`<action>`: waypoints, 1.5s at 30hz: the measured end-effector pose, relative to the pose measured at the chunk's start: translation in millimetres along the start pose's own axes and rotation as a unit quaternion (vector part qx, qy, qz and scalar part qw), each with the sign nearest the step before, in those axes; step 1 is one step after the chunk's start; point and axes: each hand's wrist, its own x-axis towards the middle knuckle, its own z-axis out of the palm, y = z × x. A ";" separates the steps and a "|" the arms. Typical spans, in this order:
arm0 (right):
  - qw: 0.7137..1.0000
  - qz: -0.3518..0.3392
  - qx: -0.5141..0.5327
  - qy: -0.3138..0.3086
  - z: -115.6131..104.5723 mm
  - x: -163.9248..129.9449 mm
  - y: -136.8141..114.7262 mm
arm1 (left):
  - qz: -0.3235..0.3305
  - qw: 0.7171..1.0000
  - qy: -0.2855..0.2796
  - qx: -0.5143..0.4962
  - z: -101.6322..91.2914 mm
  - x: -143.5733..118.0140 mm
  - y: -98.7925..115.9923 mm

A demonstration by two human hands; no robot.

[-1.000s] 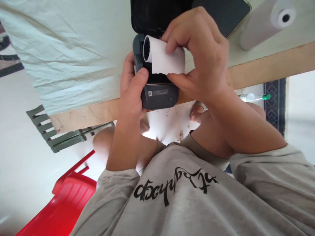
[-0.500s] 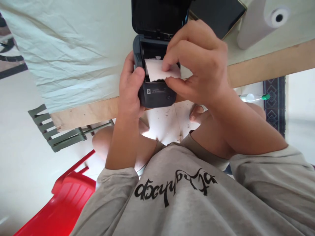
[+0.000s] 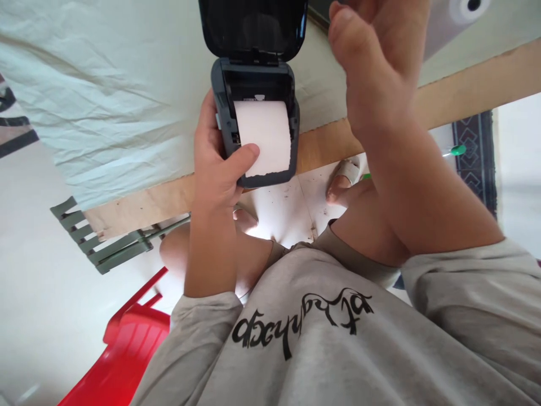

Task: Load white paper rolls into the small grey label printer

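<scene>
A small dark grey printer stands at the table's near edge with its lid swung up and open. A white paper roll lies in its bay, the torn end draped over the front. My left hand grips the printer's left side, thumb pressing the paper's lower left corner. My right hand is lifted above and to the right of the printer, fingers apart, holding nothing.
A pale cloth covers the wooden table. A second white paper roll lies at the far right. A green slatted chair and a red plastic chair stand to the left. A green-capped pen lies under the table.
The paper roll went from my right hand into the printer's bay. My right hand let go and rose up to the right. My left thumb now presses on the paper.
</scene>
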 end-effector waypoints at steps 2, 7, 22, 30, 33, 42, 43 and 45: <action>0.986 -0.141 0.013 0.086 -2.4 9.4 1.8 | 0.017 1.000 0.005 0.001 -2.4 2.2 -5.6; 0.972 -0.215 -0.013 0.091 -0.5 17.1 -1.7 | 0.030 0.999 0.012 0.019 -7.5 3.6 -15.1; 0.933 -0.322 -0.083 -0.137 17.1 5.1 11.0 | 0.054 0.998 -0.025 0.016 -0.8 -5.1 -1.9; 0.925 -0.284 -0.233 -0.092 17.3 -1.0 8.6 | 0.058 0.998 -0.025 0.009 -1.7 -3.0 -3.3; 0.921 -0.301 -0.232 -0.085 18.5 1.5 13.0 | 0.057 0.997 -0.029 -0.032 4.2 -3.2 0.8; 0.904 -0.322 -0.280 -0.034 10.9 -12.2 -2.8 | -0.003 0.991 -0.014 -0.136 -2.2 -0.1 -4.2; 0.899 -0.332 -0.284 -0.040 10.1 -13.7 -4.0 | 0.001 0.991 -0.019 -0.135 -3.5 -0.1 -4.9; 0.890 -0.348 -0.290 -0.057 9.6 -14.8 -3.9 | 0.007 0.990 -0.023 -0.138 -4.7 -0.2 -4.9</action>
